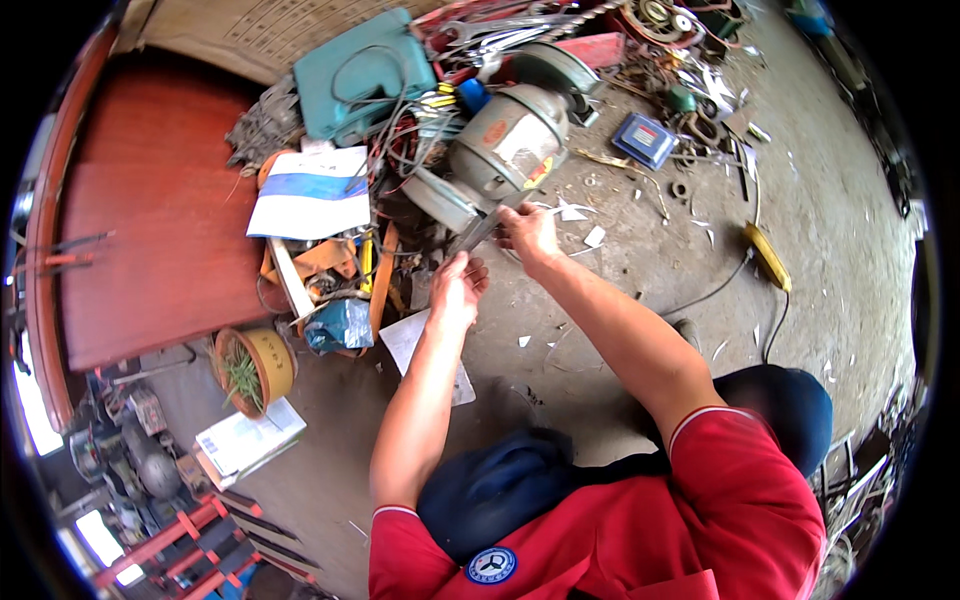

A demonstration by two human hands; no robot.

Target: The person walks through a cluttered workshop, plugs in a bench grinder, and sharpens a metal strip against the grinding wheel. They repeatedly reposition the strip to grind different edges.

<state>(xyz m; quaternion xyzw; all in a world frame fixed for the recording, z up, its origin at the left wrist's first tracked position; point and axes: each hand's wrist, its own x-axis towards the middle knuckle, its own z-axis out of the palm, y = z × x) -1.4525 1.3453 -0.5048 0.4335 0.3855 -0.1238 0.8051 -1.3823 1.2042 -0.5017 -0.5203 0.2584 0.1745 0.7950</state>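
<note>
We see a long flat dark-grey metal strip (479, 232) at the near side of the grey metal bench grinder (507, 138), slanting close to the grinder's left-hand wheel housing; we cannot tell whether the two touch. The left hand (459, 289) has its fingers closed on the strip's nearer end, and the right hand (530, 236) grips it farther along, fingers bunched narrow around it.

Left of the grinder we find a teal plastic case (350, 85) and, nearer, a blue-and-white paper booklet (310, 190). To the grinder's right lies a small blue square box (644, 141); farther right and nearer, we see a yellow elongated plastic cable unit (768, 257) on the grey concrete floor (665, 235). Well to the grinder's near left stands a yellow-brown round pot (279, 366) with a green spiky plant (240, 372).
</note>
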